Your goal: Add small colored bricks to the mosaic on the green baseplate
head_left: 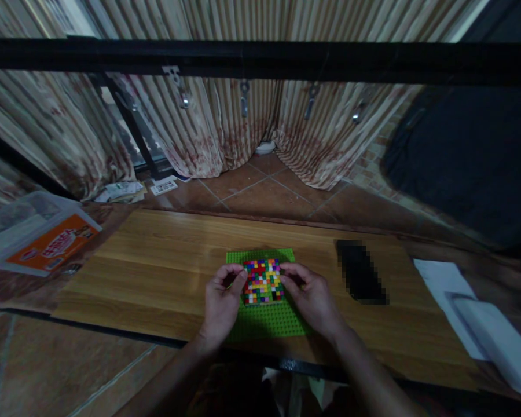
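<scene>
A square panel of small multicoloured toy bricks (264, 282) is in front of me, over a green studded baseplate (267, 324). My left hand (223, 298) grips the panel's left edge between thumb and fingers. At the right edge, the thumb and fingertips of my right hand (308, 292) close on the same panel. Its top is covered with red, yellow, white, green, blue and purple pieces. Whether its underside touches the baseplate, I cannot tell.
The wooden tabletop (156, 260) carries a dark pixelated object (360, 272) to the right. White sheets (451, 301) and a pale tray-like item (495, 336) lie farther right. A clear tub (43, 231) with an orange label stands left. A black rail (260, 58) crosses before the curtains.
</scene>
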`<action>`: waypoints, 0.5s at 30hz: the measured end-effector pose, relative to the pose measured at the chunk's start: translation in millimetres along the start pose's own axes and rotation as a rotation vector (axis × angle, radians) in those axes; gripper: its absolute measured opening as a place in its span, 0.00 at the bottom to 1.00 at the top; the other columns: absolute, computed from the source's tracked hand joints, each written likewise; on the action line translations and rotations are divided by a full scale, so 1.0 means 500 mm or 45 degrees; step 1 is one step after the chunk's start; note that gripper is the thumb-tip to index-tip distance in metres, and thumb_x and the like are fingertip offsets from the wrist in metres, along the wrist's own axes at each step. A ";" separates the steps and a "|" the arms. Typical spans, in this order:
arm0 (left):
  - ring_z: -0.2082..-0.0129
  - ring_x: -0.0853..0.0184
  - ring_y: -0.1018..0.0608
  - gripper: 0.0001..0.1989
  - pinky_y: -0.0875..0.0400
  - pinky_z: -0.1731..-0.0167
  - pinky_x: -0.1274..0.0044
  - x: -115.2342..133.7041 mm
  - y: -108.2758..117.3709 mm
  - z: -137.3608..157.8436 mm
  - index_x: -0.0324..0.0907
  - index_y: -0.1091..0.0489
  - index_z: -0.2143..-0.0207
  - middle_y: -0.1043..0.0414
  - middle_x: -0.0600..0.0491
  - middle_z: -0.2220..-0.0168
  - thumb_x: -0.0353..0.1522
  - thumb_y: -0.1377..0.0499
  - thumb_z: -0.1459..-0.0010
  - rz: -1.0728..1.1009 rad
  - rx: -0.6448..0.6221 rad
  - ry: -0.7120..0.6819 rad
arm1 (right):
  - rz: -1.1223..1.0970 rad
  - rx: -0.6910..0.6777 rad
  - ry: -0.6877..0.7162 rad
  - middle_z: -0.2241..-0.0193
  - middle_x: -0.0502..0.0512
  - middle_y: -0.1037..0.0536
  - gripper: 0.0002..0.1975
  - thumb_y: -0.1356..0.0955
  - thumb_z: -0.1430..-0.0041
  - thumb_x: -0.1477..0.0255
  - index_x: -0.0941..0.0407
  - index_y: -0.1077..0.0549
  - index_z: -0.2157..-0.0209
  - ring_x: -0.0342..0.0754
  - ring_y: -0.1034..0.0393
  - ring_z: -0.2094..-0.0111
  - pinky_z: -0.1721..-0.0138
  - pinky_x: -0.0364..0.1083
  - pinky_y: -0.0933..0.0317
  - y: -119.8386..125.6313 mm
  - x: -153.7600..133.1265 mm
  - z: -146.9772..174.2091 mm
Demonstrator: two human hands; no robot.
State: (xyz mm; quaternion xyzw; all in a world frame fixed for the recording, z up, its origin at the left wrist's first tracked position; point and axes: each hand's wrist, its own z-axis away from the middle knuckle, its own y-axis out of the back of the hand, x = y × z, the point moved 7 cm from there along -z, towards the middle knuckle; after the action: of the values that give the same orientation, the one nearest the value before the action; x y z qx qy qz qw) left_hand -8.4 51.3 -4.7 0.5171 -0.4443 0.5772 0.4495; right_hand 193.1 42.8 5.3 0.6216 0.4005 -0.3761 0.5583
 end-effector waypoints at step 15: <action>0.68 0.67 0.22 0.21 0.26 0.65 0.76 -0.014 -0.009 -0.012 0.39 0.25 0.58 0.21 0.51 0.66 0.37 0.33 0.55 0.143 -0.107 0.183 | -0.065 0.068 0.024 0.68 0.53 0.23 0.14 0.33 0.44 0.65 0.54 0.25 0.57 0.47 0.29 0.68 0.64 0.46 0.35 0.007 -0.009 -0.005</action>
State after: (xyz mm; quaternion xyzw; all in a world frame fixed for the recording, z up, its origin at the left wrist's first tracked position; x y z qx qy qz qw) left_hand -4.5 57.5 -12.0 0.4293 -0.4631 0.6179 0.4685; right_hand 194.4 44.5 10.9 0.6293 0.4113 -0.3949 0.5280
